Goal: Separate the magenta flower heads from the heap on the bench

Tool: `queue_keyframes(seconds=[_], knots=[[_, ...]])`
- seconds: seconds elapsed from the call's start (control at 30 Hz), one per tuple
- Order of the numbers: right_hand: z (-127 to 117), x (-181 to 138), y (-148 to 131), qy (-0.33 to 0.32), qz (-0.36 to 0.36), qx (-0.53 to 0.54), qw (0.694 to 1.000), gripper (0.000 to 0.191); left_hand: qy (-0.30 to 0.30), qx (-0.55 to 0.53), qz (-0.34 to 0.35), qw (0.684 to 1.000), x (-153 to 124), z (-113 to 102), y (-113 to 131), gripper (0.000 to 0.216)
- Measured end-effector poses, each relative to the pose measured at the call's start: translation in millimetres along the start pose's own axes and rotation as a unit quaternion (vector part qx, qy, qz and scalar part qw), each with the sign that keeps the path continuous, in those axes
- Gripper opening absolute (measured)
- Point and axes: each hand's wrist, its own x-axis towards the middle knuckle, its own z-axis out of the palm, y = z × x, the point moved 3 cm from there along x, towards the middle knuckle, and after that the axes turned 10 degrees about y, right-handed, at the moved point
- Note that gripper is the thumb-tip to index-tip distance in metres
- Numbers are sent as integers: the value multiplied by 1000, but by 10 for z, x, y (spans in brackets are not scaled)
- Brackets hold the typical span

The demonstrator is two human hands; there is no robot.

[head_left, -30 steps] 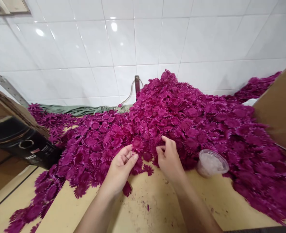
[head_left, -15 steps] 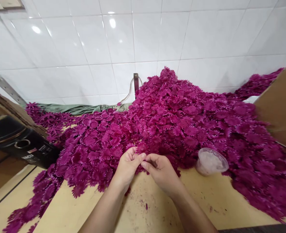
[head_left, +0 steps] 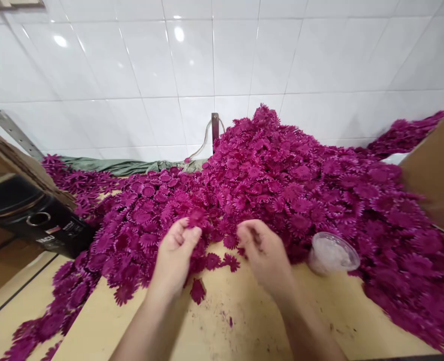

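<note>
Pinching a single magenta flower head (head_left: pixel 197 218) in the left hand (head_left: pixel 176 253), thumb shut against fingertips, just over the near edge of the flower heap (head_left: pixel 282 170). Close by with the right hand (head_left: pixel 265 250), fingers curled and blurred: cannot tell whether closed on anything. Best to keep the pinch light, sparing the petals, and clear of the plastic cup (head_left: pixel 332 253)

Left hand (head_left: pixel 174 253) and right hand (head_left: pixel 265 253) are bare, as worn: ungloved. Left forearm (head_left: pixel 146 326) and right forearm (head_left: pixel 304 326) are uncovered down to the bottom edge of the view. The right hand is motion-blurred; finer detail is unreadable.
</note>
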Motion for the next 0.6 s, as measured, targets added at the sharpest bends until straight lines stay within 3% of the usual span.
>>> queue_keyframes(seconds=[0.1, 0.17, 0.23, 0.33, 0.47, 0.53, 0.6], knots=[[202, -189, -218, -85, -39, 4, 996, 11, -64, 22, -28, 997, -47, 167, -100, 33], [286, -259, -258, -104, -55, -17, 993, 5, -86, 30, -27, 995, -78, 254, -161, 30], [311, -267, -219, -102, -58, -32, 993, 12, -97, 36, -21, 994, -101, 299, -199, 27], [234, -176, -84, -48, -45, -53, 996, 16, -78, 38, -8, 996, -116, 285, -195, 21], [-17, -6, 108, 157, 11, -93, 983, 15, -14, 39, 10, 999, -92, 181, -125, 15], [-33, 29, 148, 150, 25, -55, 987, 12, 2, 48, 9, 999, -60, 154, -127, 18], [38, 27, 145, 73, 36, 22, 996, 12, -16, 91, -1, 996, -21, 169, -177, 18]])
